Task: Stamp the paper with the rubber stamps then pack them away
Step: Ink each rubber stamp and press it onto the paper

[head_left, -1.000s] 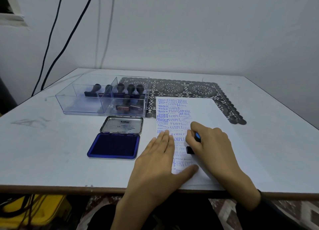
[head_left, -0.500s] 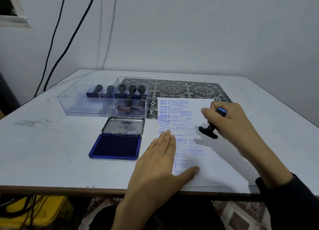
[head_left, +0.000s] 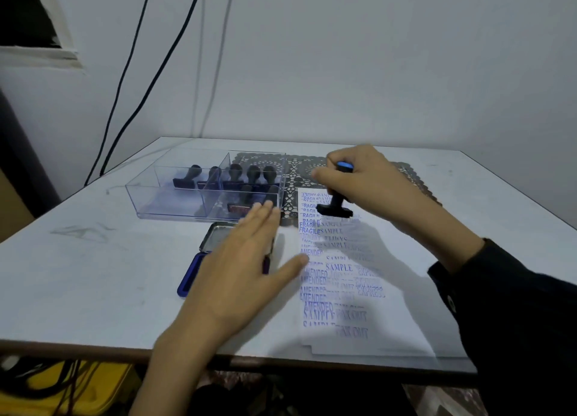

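My right hand (head_left: 371, 181) grips a black rubber stamp (head_left: 335, 208) by its blue-capped handle, flat base down, over the far end of the paper (head_left: 412, 290), which is crowded with blue FRAGILE, SAMPLE and AMENDED prints. My left hand (head_left: 240, 266) is flat, fingers straight and holding nothing, over the open ink pad (head_left: 186, 283), near the clear box (head_left: 168, 203) of stamps

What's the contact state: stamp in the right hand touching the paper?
Apart. Head view: the right hand holds the stamp raised over the paper, its shadow falling separately lower on the sheet.
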Motion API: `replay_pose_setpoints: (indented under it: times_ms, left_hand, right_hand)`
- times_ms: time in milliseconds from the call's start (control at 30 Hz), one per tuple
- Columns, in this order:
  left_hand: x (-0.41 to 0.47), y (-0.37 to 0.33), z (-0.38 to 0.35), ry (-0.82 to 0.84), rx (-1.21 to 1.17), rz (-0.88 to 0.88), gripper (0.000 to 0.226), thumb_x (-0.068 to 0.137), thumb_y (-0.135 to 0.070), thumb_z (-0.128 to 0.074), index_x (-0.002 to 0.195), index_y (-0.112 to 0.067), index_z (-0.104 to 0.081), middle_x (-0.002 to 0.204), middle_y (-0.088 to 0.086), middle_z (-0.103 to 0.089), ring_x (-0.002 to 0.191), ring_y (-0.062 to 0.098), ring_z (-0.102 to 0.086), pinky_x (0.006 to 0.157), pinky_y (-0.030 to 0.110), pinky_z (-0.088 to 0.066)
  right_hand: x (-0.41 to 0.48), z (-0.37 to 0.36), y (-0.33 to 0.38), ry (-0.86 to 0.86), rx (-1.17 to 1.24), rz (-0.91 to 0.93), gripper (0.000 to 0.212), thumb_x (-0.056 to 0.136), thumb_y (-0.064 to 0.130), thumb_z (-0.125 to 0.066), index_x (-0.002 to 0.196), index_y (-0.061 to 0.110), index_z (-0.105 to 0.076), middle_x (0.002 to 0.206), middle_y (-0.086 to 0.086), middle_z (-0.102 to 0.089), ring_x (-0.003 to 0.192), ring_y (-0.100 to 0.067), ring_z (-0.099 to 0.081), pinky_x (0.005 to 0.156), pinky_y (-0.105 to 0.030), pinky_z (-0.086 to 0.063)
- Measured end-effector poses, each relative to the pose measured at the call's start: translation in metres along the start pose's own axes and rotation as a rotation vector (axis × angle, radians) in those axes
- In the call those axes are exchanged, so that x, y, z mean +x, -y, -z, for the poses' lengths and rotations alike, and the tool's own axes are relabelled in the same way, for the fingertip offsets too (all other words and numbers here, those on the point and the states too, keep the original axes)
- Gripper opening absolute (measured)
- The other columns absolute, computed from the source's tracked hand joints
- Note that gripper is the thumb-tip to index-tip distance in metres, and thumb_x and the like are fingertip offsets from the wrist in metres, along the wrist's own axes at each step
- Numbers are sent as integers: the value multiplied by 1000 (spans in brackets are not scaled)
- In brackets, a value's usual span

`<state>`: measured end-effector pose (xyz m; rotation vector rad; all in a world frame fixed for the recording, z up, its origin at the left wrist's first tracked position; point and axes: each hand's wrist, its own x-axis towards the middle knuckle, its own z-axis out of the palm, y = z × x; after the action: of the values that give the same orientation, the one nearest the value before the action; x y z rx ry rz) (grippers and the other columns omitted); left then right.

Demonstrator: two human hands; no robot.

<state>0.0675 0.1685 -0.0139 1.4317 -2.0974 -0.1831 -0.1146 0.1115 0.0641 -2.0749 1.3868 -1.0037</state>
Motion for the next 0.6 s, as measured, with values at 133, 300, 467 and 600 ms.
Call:
replay_pose_setpoints:
  times_ms: [133, 300, 467, 600]
  left_hand:
    - [10, 34, 28, -125, -4, 83, 81, 80, -68, -48, 149, -32, -26, 155, -22, -14, 134, -14, -5, 105, 15, -13]
    - [21, 83, 53, -230, 32, 185, 84, 74, -69, -46, 147, -27, -36, 154, -14, -27, 142, 0, -17, 112, 38, -25]
    - [41, 127, 63, -347, 7, 336, 76, 85, -53, -59, 148, -22, -32, 157, -9, -21, 145, 7, -13, 113, 37, -19]
    - [55, 148, 58, -372, -77, 409, 92, 75, -67, -54, 151, -24, -24, 158, -11, -17, 145, 7, -13, 114, 37, -19]
  right_hand:
    - [44, -18, 16, 86, 169, -63, 34, 88, 21, -62, 61, 14, -42, 58, -9, -44, 37, -10, -29, 38, -16, -22]
    - [100, -44, 38, 179, 342, -128, 26, 88, 26, -58, 71, 17, -41, 52, 1, -37, 39, -12, -23, 41, -19, -16]
    - [145, -84, 52, 217, 359, -123, 18, 88, 20, -48, 74, 12, -43, 58, -4, -43, 39, -12, -29, 44, -21, -21]
    - [175, -119, 50, 247, 236, -82, 18, 93, 21, -57, 83, 8, -48, 67, -8, -55, 45, -15, -43, 43, -22, -29]
